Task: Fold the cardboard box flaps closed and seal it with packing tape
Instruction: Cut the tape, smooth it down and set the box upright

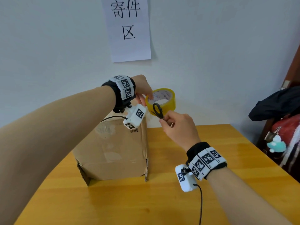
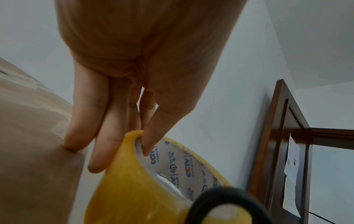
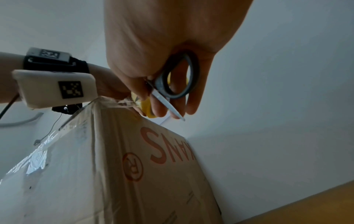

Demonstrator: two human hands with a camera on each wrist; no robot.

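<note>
While left hand [image 1: 142, 91] pinches tape roll [image 1: 162, 99] beyond box [image 1: 113, 148] corner, right hand [image 1: 180, 129] grips scissors [image 1: 158, 111] just beside the taut tape strip [image 3: 114, 103].

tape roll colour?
Yellow tape roll, with a white printed core; the head view shows it best.

The brown cardboard box [image 1: 112, 150] stood upright on the table, flaps closed, with clear tape along its top edge and red lettering on one side. The yellow tape roll [image 1: 164, 101] was held tilted just above the box's top right corner.
</note>
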